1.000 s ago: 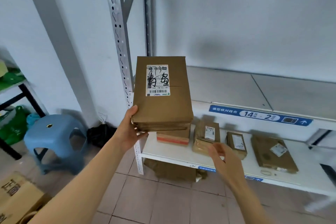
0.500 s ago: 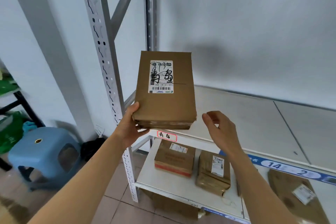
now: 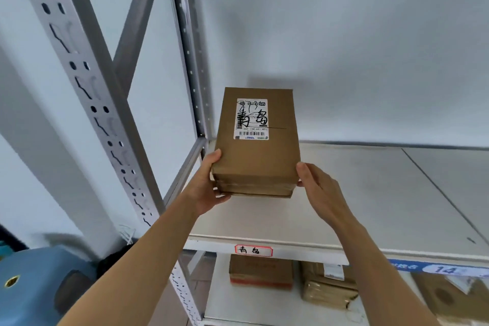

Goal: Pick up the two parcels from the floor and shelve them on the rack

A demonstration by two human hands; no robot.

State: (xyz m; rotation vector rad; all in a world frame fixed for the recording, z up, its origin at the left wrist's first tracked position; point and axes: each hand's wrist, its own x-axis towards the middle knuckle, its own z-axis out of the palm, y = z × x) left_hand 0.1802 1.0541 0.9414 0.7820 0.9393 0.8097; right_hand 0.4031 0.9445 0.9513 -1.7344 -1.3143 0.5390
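Observation:
A brown cardboard parcel point(image 3: 256, 156) with a white shipping label and black handwriting is held over the left end of the rack's grey shelf board point(image 3: 370, 193). My left hand point(image 3: 209, 182) grips its near left corner, fingers underneath. My right hand point(image 3: 315, 185) presses on its near right corner. The parcel's stacked lower edge looks like more than one layer; I cannot tell whether a second parcel lies beneath. Whether its far end touches the shelf is unclear.
The rack's perforated grey upright point(image 3: 87, 92) and diagonal brace stand at left. The shelf edge carries a red-framed handwritten tag point(image 3: 253, 250) and a blue number strip point(image 3: 439, 268). Several brown parcels point(image 3: 262, 270) lie on the lower shelf. A blue stool point(image 3: 34, 283) stands low at left.
The view has risen and closed in on the shelf. The parcel moved forward over the shelf board, and my right hand, free before, now holds its right corner.

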